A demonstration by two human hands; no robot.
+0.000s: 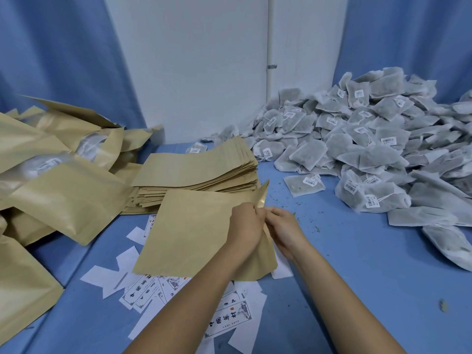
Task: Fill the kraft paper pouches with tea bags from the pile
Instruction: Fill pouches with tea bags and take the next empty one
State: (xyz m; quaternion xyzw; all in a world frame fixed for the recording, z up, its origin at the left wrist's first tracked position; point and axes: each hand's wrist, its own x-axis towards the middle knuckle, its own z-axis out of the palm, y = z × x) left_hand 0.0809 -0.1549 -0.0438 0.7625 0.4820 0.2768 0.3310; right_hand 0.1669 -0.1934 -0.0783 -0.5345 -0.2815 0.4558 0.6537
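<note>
Kraft paper, matte and flat: 1 empty pouch (194,233) lies mid-bench on the blue cloth of the bench (357,264). Its right-hand mouth edge is pinched by the left hand (246,226) and the right hand (283,229), fingers curled onto the lip. A squared stack of flat pouches (204,169) sits just behind. Soft white fibrous tea bags (370,139) heap in the far right corner, puffed filled pouches (58,185) crowd the left edge, and printed labels (229,320) lie at the front.

Tan kraft pouch (194,233), grey-white tea bags (370,139) (white barcode tags (312,180)), blue table (357,264), labels (229,318) seemingly black-printed.
</note>
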